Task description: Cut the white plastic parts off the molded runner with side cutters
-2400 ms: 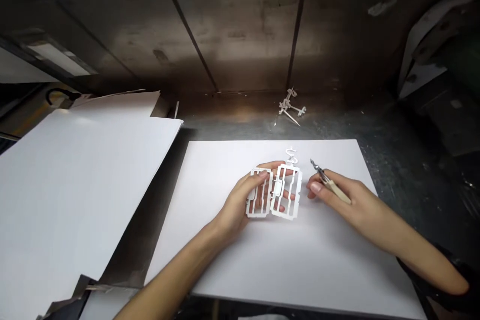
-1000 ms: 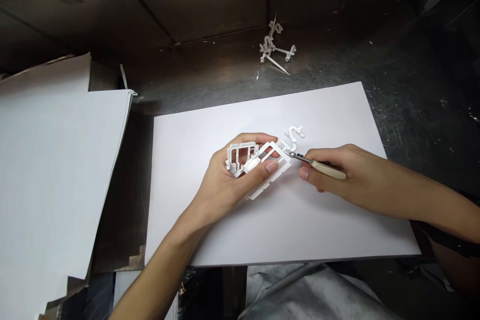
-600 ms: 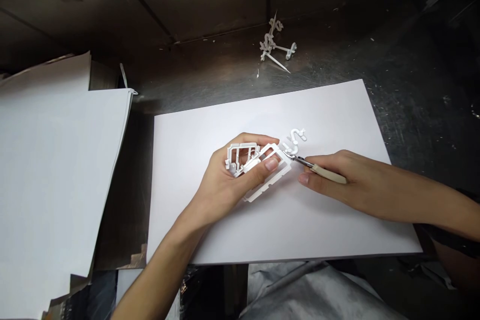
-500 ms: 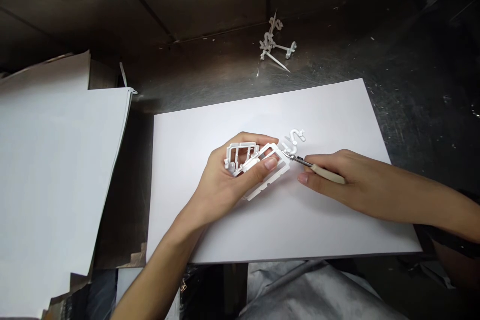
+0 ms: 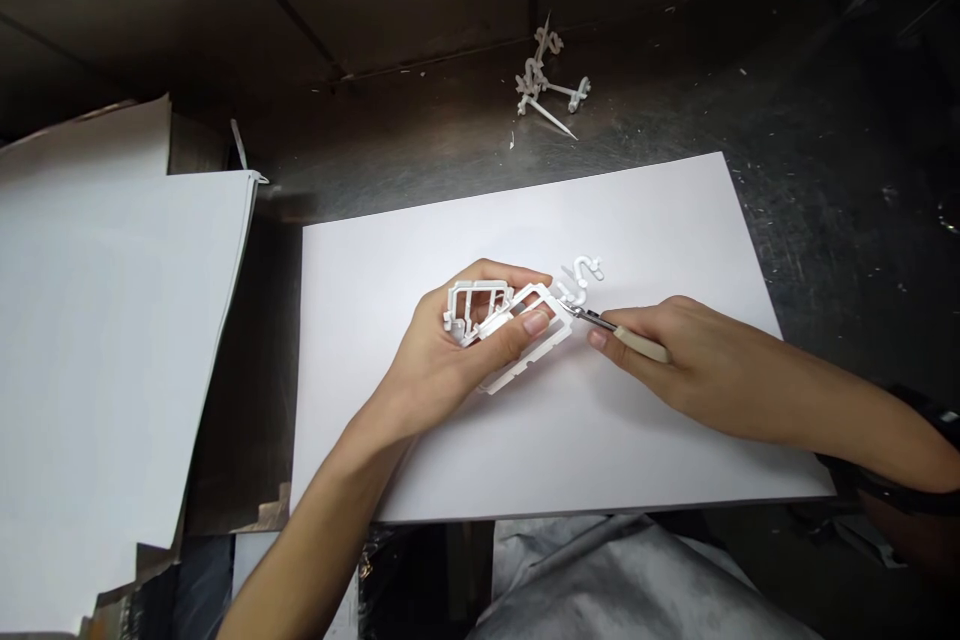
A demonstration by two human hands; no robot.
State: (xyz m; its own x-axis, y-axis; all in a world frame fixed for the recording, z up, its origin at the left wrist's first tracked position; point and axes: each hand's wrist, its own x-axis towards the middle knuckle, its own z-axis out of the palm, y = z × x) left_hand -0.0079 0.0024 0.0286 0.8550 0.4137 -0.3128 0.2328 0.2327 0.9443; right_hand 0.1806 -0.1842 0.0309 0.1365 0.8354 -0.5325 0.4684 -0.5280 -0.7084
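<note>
My left hand [image 5: 442,350] is closed around a white plastic frame part [image 5: 525,365], thumb on top and fingers beneath. The part has two open rectangular sections joined in the middle. A curved white sprue [image 5: 583,272] sticks out at its upper right corner; whether it is still joined there I cannot tell. My right hand [image 5: 690,360] grips a pair of nippers [image 5: 641,344] with cream handles. The metal jaws meet the corner of the frame beside the sprue. Both hands are above a large white sheet [image 5: 420,480].
Several cut-off white sprues [image 5: 534,80] lie in a heap on the dark metal table [image 5: 645,120] behind the sheet. Small white scraps are scattered around. At the left stands a stack of white sheets [image 5: 112,340] with a thin white strip [image 5: 238,144] beside it.
The nippers and my right hand have shifted slightly left, and the handles look a little closer together. The whole view has drifted slightly; my left hand keeps its hold on the frame part.
</note>
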